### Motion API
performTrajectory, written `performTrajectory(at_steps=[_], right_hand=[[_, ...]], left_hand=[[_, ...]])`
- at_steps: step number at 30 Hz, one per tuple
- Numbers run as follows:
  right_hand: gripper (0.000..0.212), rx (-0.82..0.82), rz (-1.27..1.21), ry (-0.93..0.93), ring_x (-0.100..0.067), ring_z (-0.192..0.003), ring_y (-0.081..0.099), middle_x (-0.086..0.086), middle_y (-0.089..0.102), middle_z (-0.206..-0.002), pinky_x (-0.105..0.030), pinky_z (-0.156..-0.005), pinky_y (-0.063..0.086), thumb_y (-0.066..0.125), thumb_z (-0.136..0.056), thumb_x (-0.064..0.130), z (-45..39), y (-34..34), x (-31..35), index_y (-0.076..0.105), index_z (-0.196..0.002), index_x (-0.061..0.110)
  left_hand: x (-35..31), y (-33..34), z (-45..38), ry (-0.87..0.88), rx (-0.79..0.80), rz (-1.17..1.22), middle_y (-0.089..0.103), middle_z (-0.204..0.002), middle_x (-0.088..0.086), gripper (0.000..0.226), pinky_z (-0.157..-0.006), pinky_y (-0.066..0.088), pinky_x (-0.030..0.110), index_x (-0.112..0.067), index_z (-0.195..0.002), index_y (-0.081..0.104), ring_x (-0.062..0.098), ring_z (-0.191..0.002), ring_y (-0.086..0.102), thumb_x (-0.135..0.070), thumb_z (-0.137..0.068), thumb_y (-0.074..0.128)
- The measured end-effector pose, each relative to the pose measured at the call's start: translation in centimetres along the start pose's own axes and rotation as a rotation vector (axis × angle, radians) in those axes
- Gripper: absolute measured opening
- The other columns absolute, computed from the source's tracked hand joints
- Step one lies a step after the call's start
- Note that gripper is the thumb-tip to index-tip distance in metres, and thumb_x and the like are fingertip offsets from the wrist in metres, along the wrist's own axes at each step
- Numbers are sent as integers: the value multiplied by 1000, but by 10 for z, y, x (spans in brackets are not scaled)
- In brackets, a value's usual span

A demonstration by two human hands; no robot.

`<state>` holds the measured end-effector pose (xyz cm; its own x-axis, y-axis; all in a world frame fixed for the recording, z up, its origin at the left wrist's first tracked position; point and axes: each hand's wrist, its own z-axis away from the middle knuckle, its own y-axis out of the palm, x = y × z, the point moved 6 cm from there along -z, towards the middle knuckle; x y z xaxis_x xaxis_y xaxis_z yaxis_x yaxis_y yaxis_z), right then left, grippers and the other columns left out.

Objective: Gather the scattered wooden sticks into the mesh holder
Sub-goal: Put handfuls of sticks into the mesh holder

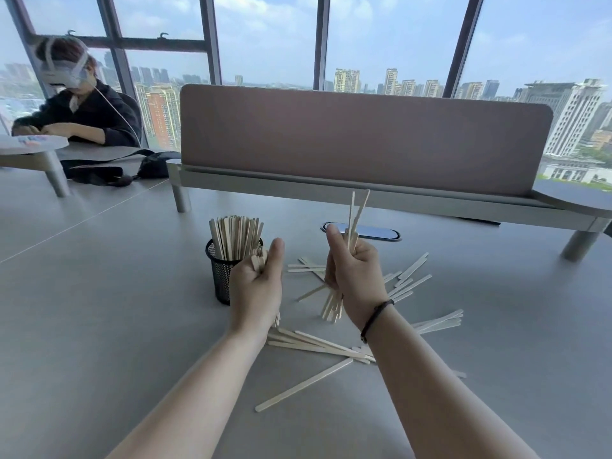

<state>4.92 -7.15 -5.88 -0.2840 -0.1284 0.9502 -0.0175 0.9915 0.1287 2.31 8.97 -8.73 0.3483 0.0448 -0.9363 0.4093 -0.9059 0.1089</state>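
Midway through gathering: both hands point(354, 273) clenched on sticks point(353, 220). Next, dropping them into holder point(220, 276) beside left hand point(256, 289).

No text, label, brand, number or sign can be read anywhere; the white sheet point(31, 140) at about ten o'clock, lying on the raised shelf point(39, 159), carries small red and blue marks, too blurred to make out as letters or figures.

Grey table point(99, 326) with black mesh holder point(220, 276), scattered wooden sticks point(303, 387), desk divider point(364, 140)
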Motion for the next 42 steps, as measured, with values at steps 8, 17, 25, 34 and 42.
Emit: performTrajectory(at_steps=[8,17,25,34,42], right_hand=[[64,79,184,-56,-17,-43,20,-10,30,-59,-23,-41,16,63,-89,46,-19,5,44,34,-68,-7],[56,58,195,76,-18,-47,27,-11,35,-57,-29,-47,23,63,-89,44,-18,8,3,36,-66,0],[61,110,67,2,-18,-48,20,-11,27,-57,-32,-48,18,64,-93,37,-3,22,-10,22,-59,8],[50,27,42,28,-22,-44,47,-5,47,-42,-32,-53,44,69,-90,28,-2,10,-19,44,-48,17],[40,60,20,64,-21,-43,38,-12,40,-55,-28,-45,35,74,-86,26,-1,12,-16,47,-65,6]], left_hand=[[3,3,-5,-4,32,25,21,-55,6,70,-49,24,52,-20,-57,23,24,-57,18,-76,-77,61],[-1,11,5,64,112,-66,35,-48,-5,61,-54,29,38,-19,-49,33,19,-50,30,-63,-82,61],[-3,10,5,45,98,-45,38,-50,-4,62,-56,28,38,-22,-48,36,18,-51,31,-64,-84,63],[-10,1,2,119,-4,-114,43,-46,17,73,-52,38,33,3,-56,41,32,-47,45,-58,-93,55],[-10,-1,1,118,-26,-91,51,-45,-1,51,-58,46,28,2,-59,52,19,-48,55,-36,-90,69]])
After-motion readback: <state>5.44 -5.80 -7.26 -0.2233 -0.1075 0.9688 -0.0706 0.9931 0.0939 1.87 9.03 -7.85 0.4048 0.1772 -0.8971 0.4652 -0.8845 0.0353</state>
